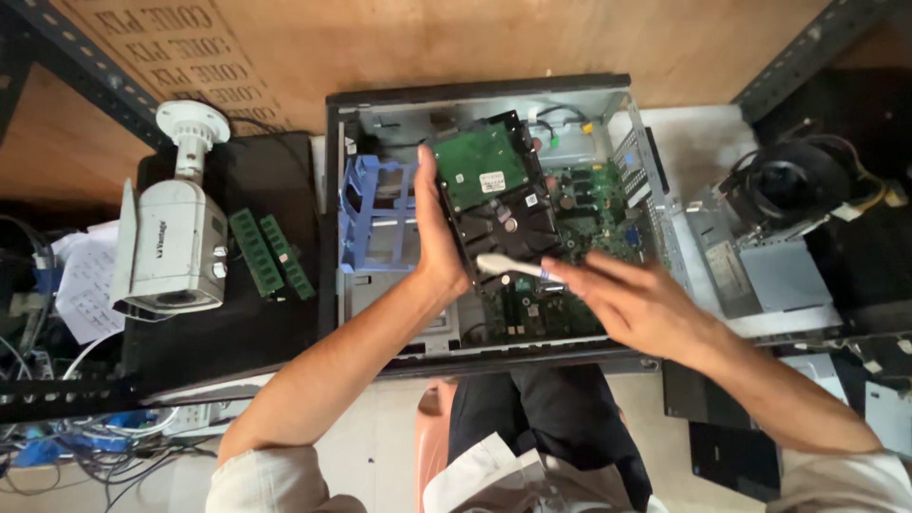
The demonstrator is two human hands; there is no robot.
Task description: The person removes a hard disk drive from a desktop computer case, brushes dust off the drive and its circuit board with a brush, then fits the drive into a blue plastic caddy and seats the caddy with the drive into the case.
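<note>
as held, flat green-boarded hard drive point(494, 195), white brush point(508, 267)

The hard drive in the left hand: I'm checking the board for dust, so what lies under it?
Under the hard drive, held by the left hand, green motherboard shows inside the open computer case. The part directly beneath the drive is covered. The right hand holds a white brush.
</note>
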